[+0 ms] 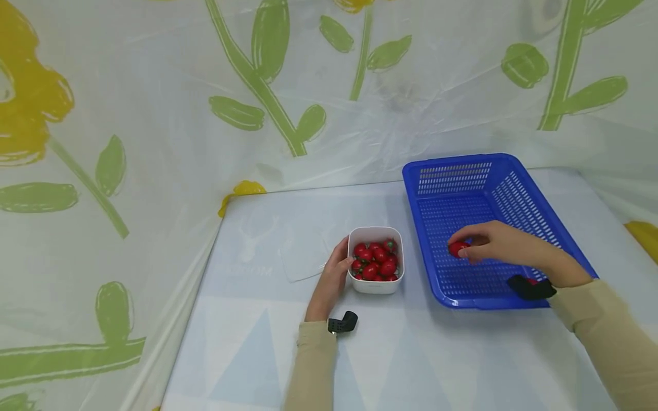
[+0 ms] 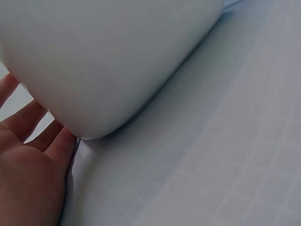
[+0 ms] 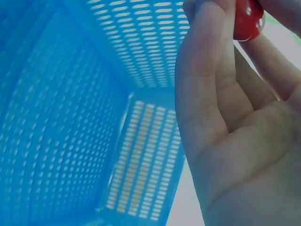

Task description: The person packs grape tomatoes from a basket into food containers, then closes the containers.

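A white square container (image 1: pixel 377 289) stands on the table, holding several red cherry tomatoes (image 1: pixel 378 254) with green stems. At its left side, my left hand (image 1: pixel 331 282) holds it, the thumb at the rim. The left wrist view shows fingers (image 2: pixel 59 146) against its outer wall, with some tips hidden behind it. Over the blue plastic basket (image 1: pixel 436 279), my right hand (image 1: pixel 496 245) pinches one cherry tomato (image 1: pixel 457 248) between thumb and fingers. That same tomato (image 3: pixel 248 20) shows at the top of the right wrist view.
The slotted basket stands to the right of the container. A flat, clear sheet or lid (image 1: pixel 300 260) lies left of the container, partly behind the left hand. A flower-print sheet (image 1: pixel 169 114) hangs behind and left of the pale patterned table (image 1: pixel 241 348).
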Demonstrator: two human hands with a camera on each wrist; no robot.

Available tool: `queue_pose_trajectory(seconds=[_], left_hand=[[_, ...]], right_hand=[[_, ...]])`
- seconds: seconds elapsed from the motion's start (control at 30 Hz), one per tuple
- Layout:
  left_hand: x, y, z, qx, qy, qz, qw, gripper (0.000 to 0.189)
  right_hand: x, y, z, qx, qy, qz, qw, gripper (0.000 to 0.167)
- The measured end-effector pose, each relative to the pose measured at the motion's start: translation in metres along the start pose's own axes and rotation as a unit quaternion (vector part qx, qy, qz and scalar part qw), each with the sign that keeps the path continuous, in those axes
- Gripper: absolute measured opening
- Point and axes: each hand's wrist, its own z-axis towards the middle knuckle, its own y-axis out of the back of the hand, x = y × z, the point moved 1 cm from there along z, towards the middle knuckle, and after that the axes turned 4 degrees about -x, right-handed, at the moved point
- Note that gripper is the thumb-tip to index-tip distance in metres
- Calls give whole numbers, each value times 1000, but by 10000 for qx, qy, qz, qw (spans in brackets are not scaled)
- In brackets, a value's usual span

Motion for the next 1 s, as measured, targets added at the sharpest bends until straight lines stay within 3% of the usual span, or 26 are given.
queue_pose_trajectory(seconds=[0.2,0.33,0.57,0.83,1.0], left_hand=[[8,1,4,-36,-81,-168,9998,51],[9,1,5,-36,-152,-137,9998,52],[8,2,7,-5,-114,-110,9999,52],[-12,-6,-2,137,-104,102,9998,50],[-12,-6,-3,63,1,194,9998,48]], right_hand=[[15,-6,2,-295,122,415,9986,37],[30,-12,7,-693,288,363,9965,34],[54,-33,22,-1184,454,795,9887,35],[77,-59,44,-1118,392,1103,9868,35],[83,-71,61,-1071,228,1341,9849,35]])
